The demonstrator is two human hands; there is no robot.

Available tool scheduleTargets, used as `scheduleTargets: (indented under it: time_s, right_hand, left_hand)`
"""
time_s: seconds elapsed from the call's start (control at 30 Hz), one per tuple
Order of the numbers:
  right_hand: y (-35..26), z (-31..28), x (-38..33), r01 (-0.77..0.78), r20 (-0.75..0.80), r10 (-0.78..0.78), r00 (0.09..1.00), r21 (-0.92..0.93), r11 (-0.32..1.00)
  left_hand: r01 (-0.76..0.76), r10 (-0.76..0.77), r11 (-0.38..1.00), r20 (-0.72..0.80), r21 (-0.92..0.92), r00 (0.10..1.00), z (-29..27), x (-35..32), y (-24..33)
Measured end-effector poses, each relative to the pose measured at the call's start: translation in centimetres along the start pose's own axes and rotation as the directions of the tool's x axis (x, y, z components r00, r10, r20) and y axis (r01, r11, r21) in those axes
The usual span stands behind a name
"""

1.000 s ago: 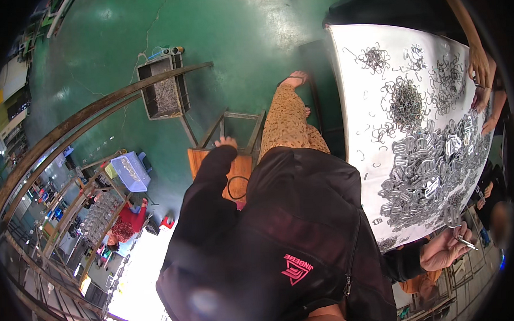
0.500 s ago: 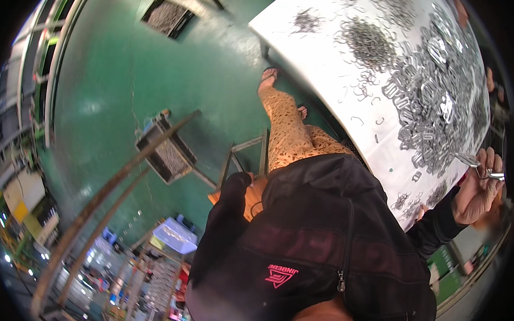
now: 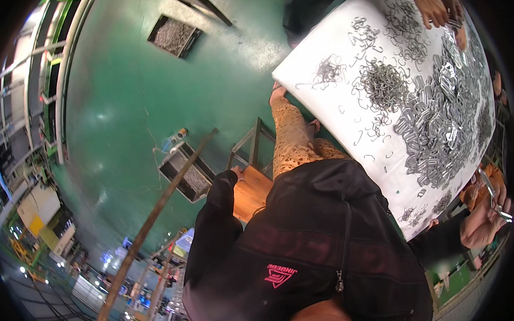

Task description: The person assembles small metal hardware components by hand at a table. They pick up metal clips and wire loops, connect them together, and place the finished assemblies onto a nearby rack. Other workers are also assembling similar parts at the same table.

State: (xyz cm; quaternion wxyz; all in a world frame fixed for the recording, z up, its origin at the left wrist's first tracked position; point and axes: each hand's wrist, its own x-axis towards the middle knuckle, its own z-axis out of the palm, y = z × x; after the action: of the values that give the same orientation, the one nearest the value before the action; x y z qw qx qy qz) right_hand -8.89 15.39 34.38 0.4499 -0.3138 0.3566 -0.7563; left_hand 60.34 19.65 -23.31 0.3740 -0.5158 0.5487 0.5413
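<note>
My right hand (image 3: 485,223), at the far right beside the table's near corner, is closed round a shiny pliers-like metal tool (image 3: 489,186). It is held off the table. At the corner of an orange-brown wooden stool seat (image 3: 252,189), my left hand (image 3: 238,172) is closed on the edge, its fingers partly hidden by the sleeve. On the white-topped table (image 3: 321,42) lies a broad heap of flat silver metal buckle-like pieces (image 3: 437,120). Smaller piles of thin bent wire hooks (image 3: 383,85) are spread to the left of it.
Across the table a co-worker's hand (image 3: 430,7) is at the metal pieces. Black crates of small parts stand on the green floor, one farther off (image 3: 174,36) and one near the stool (image 3: 189,171). A long brown bar (image 3: 157,215) slants across the left side.
My view has shifted, so the table's far side and the co-worker's hand now show. My right hand with the tool is lower, farther from the heap. More of the stool seat shows.
</note>
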Motion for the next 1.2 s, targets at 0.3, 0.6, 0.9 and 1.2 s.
scheduleTargets:
  time_s: [0.3, 0.6, 0.9, 1.2]
  right_hand:
    - [1.8, 5.7, -3.7, 0.419, -0.386, -0.553, 0.738, -0.380, 0.825]
    - [0.1, 8.1, -14.9, 0.472, -0.563, -0.682, 0.466, -0.493, 0.731]
    - [1.6, 9.8, -23.2, 0.354, -0.499, -0.792, 0.352, -0.712, 0.606]
    - [5.7, 11.8, -25.5, 0.589, -0.467, -0.780, 0.417, -0.514, 0.623]
  left_hand:
    - [0.097, -0.099, 0.971, -0.002, -0.217, 0.995, -15.4, 8.6, -3.8]
    - [0.090, 0.036, 0.837, -0.218, 0.540, 0.975, -24.0, 4.3, 4.8]
    - [-0.538, 0.947, 0.253, 0.093, -0.804, 0.307, -26.7, -34.7, 53.4]
    - [-0.895, 0.736, 0.349, 0.673, -0.277, 0.079, -11.0, -53.3, 57.2]
